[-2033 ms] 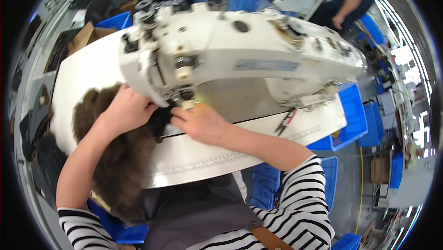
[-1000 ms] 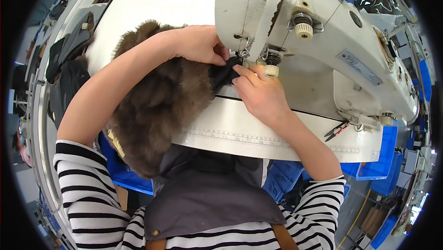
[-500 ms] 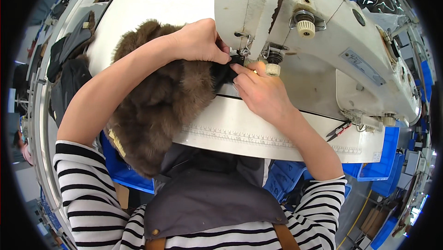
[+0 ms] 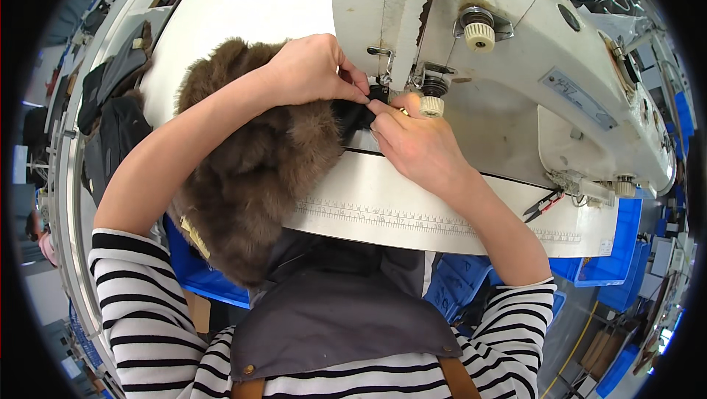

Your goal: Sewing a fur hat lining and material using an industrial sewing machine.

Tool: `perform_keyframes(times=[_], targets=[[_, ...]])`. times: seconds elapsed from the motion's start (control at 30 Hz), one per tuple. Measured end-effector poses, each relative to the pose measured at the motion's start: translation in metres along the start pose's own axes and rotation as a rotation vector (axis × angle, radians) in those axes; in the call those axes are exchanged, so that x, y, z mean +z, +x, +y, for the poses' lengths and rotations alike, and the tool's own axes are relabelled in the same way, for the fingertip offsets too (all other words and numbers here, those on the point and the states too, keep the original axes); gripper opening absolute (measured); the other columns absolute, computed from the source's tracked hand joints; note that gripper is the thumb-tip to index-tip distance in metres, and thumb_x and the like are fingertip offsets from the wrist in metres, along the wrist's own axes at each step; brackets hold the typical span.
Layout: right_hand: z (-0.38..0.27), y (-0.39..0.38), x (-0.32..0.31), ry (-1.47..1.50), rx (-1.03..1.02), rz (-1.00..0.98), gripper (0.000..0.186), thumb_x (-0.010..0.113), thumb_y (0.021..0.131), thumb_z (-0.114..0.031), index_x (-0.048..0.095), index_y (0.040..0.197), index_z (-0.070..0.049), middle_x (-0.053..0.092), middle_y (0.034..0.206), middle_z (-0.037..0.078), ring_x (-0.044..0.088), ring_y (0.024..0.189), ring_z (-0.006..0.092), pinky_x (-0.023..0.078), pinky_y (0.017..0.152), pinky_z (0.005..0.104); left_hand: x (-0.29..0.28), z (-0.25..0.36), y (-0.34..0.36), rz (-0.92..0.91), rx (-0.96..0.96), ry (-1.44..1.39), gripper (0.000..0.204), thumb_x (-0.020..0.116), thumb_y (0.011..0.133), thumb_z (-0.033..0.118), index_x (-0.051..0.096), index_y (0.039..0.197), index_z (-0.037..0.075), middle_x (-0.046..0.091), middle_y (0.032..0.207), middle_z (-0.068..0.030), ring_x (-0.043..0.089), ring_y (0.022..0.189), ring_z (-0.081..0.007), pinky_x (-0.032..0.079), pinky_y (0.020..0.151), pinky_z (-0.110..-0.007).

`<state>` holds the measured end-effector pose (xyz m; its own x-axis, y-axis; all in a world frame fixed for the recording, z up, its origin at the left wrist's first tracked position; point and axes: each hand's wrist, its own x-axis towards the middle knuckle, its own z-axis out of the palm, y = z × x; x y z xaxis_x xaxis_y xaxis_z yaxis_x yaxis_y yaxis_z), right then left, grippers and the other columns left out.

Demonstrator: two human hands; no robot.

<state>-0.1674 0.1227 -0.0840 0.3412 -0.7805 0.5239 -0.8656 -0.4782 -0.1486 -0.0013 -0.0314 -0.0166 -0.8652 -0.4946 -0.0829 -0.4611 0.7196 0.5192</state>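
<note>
A white sewing machine stands over the table, its paint chipped near the needle end. Brown fur fabric lies bunched on the left and hangs over the table's front edge. Black fabric joins it and runs up to the needle area. My left hand pinches the black fabric just left of the needle. Close beside it, my right hand has its fingers closed at the fabric's edge, fingertips almost touching the left ones. The needle and presser foot are mostly hidden behind my fingers.
Thread snips lie on the white table at the right, near a printed ruler strip. Dark fur-trimmed pieces hang at the left edge. Blue bins stand below the table, with another blue bin at the right.
The view has shifted slightly. Both hands keep their hold on the black fabric beside the needle, with hardly any movement.
</note>
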Motion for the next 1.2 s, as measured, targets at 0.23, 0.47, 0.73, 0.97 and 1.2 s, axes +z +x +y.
perform_keyframes(times=[0.23, 0.47, 0.73, 0.97, 1.2], targets=[[-0.002, 0.003, -0.001, -0.029, 0.016, -0.052, 0.015, 0.068, 0.080, -0.008, 0.060, 0.091, -0.003, 0.067, 0.094, 0.004, 0.061, 0.091, 0.0210, 0.053, 0.055, 0.0311, 0.017, 0.014, -0.011, 0.064, 0.065, 0.042, 0.021, 0.069, 0.084, 0.028, 0.073, 0.081, 0.008, 0.069, 0.074, -0.0095, 0.068, 0.074, -0.0274, 0.053, 0.070, -0.037], [-0.005, -0.004, 0.004, -0.060, 0.059, 0.047, 0.014, 0.067, 0.077, -0.015, 0.058, 0.083, -0.006, 0.063, 0.084, 0.005, 0.060, 0.078, 0.0216, 0.046, 0.068, 0.0340, 0.043, 0.040, -0.035, 0.347, 0.019, 0.191, 0.008, 0.067, 0.079, 0.010, 0.071, 0.083, 0.005, 0.064, 0.086, -0.0119, 0.063, 0.084, -0.0308, 0.047, 0.078, -0.041], [-0.005, -0.013, 0.002, -0.092, 0.058, 0.046, 0.017, 0.065, 0.076, -0.015, 0.064, 0.091, -0.006, 0.062, 0.083, 0.002, 0.057, 0.085, 0.0213, 0.046, 0.069, 0.0310, 0.055, 0.035, -0.034, 0.479, 0.203, 0.177, 0.004, 0.070, 0.076, 0.008, 0.072, 0.078, 0.006, 0.060, 0.078, -0.0050, 0.060, 0.079, -0.0242, 0.047, 0.073, -0.035], [-0.007, -0.014, -0.001, -0.091, 0.043, 0.074, 0.016, 0.065, 0.072, -0.012, 0.063, 0.086, -0.005, 0.057, 0.078, 0.004, 0.055, 0.079, 0.0206, 0.046, 0.065, 0.0317, 0.057, 0.031, -0.034, 0.411, 0.352, 0.264, 0.009, 0.068, 0.072, 0.008, 0.071, 0.081, 0.007, 0.067, 0.086, -0.0002, 0.059, 0.080, -0.0208, 0.045, 0.073, -0.033], [-0.007, -0.013, -0.003, -0.052, 0.078, 0.031, 0.010, 0.064, 0.068, -0.012, 0.058, 0.074, -0.007, 0.052, 0.070, 0.005, 0.052, 0.074, 0.0204, 0.044, 0.060, 0.0322, 0.055, 0.046, -0.037, 0.366, 0.150, 0.229, 0.016, 0.066, 0.072, 0.001, 0.068, 0.088, 0.002, 0.063, 0.094, -0.0058, 0.061, 0.087, -0.0253, 0.051, 0.079, -0.036]])
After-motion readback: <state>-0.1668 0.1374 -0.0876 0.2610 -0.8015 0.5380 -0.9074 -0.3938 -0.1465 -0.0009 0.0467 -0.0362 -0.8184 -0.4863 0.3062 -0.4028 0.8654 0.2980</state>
